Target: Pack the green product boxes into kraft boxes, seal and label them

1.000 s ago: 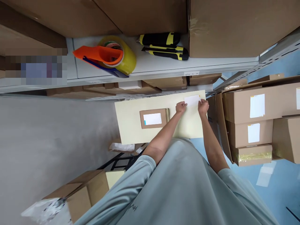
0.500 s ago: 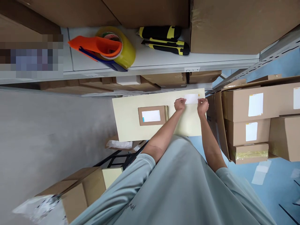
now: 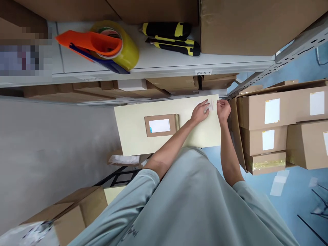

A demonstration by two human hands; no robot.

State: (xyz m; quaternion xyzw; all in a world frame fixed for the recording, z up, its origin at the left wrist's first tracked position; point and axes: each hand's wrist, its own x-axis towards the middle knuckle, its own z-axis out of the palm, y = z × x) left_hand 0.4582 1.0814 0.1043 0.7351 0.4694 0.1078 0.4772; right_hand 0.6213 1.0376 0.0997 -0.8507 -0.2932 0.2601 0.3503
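Observation:
My left hand (image 3: 200, 112) lies with its fingers stretched out over a small white label (image 3: 210, 105) at the far right end of a cream tabletop (image 3: 133, 136). My right hand (image 3: 223, 110) is closed at the label's right edge, pinching it. The label is blurred and partly covered by my left fingers. A small brown box (image 3: 161, 125) with a white sticker on it sits on the tabletop to the left of my hands.
A grey shelf (image 3: 166, 65) above holds an orange tape dispenser with yellow tape (image 3: 102, 46), two black-and-yellow utility knives (image 3: 169, 37) and large cartons. Stacked labelled cartons (image 3: 269, 112) stand at the right. Another carton (image 3: 74, 215) sits at the lower left. The floor is blue.
My left hand has opened and slid right over the label, which now shows much less. The view has shifted slightly; the right hand stays at the label's edge.

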